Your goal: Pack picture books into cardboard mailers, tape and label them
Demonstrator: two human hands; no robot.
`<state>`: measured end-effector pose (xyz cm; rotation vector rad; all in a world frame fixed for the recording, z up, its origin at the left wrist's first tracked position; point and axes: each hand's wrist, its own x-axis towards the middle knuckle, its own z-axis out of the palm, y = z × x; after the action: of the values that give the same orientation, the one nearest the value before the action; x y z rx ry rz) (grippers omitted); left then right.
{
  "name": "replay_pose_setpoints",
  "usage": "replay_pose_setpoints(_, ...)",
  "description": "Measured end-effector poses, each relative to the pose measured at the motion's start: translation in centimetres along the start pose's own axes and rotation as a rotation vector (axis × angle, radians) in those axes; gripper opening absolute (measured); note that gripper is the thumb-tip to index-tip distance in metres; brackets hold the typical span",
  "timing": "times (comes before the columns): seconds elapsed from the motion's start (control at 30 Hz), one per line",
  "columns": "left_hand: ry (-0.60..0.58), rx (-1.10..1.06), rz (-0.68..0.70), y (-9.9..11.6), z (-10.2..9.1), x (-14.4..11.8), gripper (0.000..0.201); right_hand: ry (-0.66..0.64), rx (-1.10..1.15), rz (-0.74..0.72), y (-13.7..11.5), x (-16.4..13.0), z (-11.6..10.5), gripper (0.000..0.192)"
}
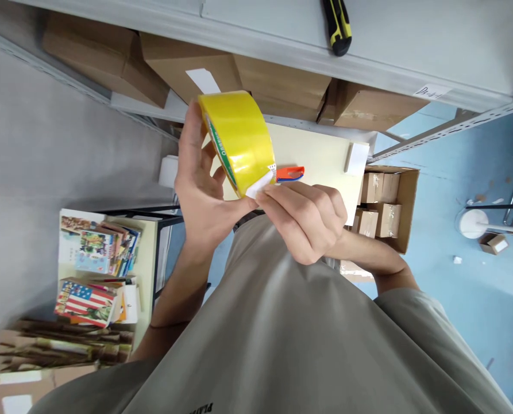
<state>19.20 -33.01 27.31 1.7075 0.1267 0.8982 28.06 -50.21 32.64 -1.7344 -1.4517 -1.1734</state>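
My left hand grips a wide roll of yellow packing tape by its left side, the thumb below and the fingers round the edge. A green printed label shows on the inside of the roll's core. At the lower right of the roll, my right hand pinches a small white tab that lies against the tape. Behind my right hand, an orange and blue tool rests on the pale tabletop; my fingers partly hide that area.
Above is a grey metal shelf with a black and yellow utility knife near its edge. Cardboard boxes line the level below. An open carton of small boxes stands right; books and flattened cardboard are left.
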Motion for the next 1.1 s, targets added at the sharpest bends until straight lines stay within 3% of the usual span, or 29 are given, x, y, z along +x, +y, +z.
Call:
replay_pose_setpoints(0.1, -0.01, -0.013, 0.003, -0.2, -0.2, 0.1, 0.119, 0.04, 0.057, -0.001, 0.1, -0.1, 0.3, 0.012)
replay_pose_setpoints(0.17, -0.05, -0.001, 0.005, -0.4, -0.6, 0.2, 0.123, 0.001, 0.162, 0.032, 0.4, -0.7, 0.5, 0.013)
replay_pose_setpoints(0.3, -0.165, -0.011, 0.042, -1.4, -1.8, 0.4, 0.152, -0.16, 0.301, 0.057, 1.3, -1.6, 0.4, 0.022)
replay_pose_setpoints(0.4, -0.226, -0.041, 0.054, -1.6, -2.3, 0.6, 0.156, -0.382, 0.348, 0.08, 2.2, -1.4, 0.0, 0.021)
replay_pose_setpoints(0.47, -0.26, -0.059, 0.031, -1.2, -2.3, 0.9, 0.151, -0.501, 0.378, 0.103, 2.6, -1.1, 0.0, 0.022)
replay_pose_setpoints(0.53, -0.277, -0.053, 0.049, -0.7, -2.0, 1.1, 0.146, -0.514, 0.385, 0.105, 2.9, -0.9, 0.3, 0.021)
replay_pose_setpoints(0.6, -0.266, 0.012, 0.142, -0.2, -1.7, 1.2, 0.138, -0.453, 0.387, 0.091, 2.9, -0.9, 0.7, 0.02)
replay_pose_setpoints(0.67, -0.232, 0.086, 0.226, 0.1, -1.3, 1.1, 0.117, -0.364, 0.394, 0.081, 2.8, -0.9, 1.3, 0.021)
replay_pose_setpoints(0.77, -0.201, 0.111, 0.214, 0.4, -0.9, 0.6, 0.085, -0.213, 0.436, 0.091, 2.6, -1.1, 1.8, 0.02)
replay_pose_setpoints(0.83, -0.207, 0.092, 0.216, 0.4, -0.7, 0.4, 0.075, -0.201, 0.454, 0.107, 2.4, -1.3, 1.9, 0.022)
replay_pose_setpoints(1.0, -0.271, 0.083, 0.22, 0.2, -0.9, 0.0, 0.064, -0.505, 0.479, 0.213, 2.5, -0.8, 0.9, 0.043)
replay_pose_setpoints(1.1, -0.264, -0.016, 0.16, -0.1, -1.0, -0.3, 0.059, -0.596, 0.557, 0.299, 3.9, -0.1, 0.1, 0.046)
